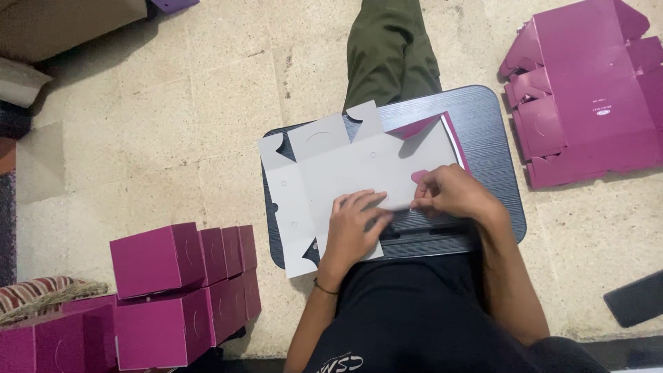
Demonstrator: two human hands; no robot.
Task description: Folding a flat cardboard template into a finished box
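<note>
Flat die-cut carton blank, grey inner face up, spread across a dark lap tray at picture centre; magenta outer face showing only where a flap turns over toward 1 o'clock. Not yet a container: unfolded, nothing inside. Left hand laid palm-down on the blank's near edge, fingers spread and pressing flat. Right hand just beside it at 3 o'clock, fingertips pressed together, pinching a small magenta tab.

Toward 8 o'clock, on the floor, a cluster of folded magenta boxes, stacked two high in rows, all closed, contents hidden. Toward 2 o'clock, well apart, a pile of flat magenta blanks, unfolded, coloured side up. At 12 o'clock, an outstretched leg in olive trousers running beyond the tray. At 9 o'clock, striped cushion beside the boxes. Underneath everything, pale tiled floor.
</note>
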